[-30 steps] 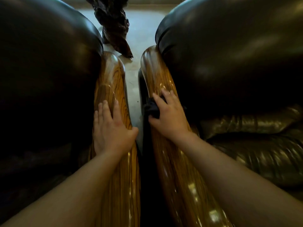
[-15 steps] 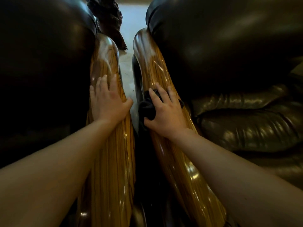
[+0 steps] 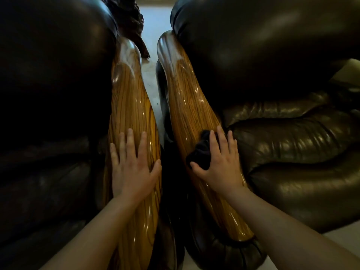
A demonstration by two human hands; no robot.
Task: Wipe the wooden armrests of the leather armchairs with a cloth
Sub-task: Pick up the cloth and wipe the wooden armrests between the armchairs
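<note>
Right hand [image 3: 219, 162] slid cloth [image 3: 200, 151] nearer, seemingly pressing.

No text, label, brand, number or sign could be read anywhere in the view.

A narrow gap [image 3: 153, 98] of pale floor runs between the two armrests, left armrest [image 3: 129, 98] and right armrest [image 3: 187, 90]. Beyond the gap, a dark carved object [image 3: 132, 26] blocks its far end. Leather cushions [image 3: 292, 145] crowd the right armrest's outer side.
</note>
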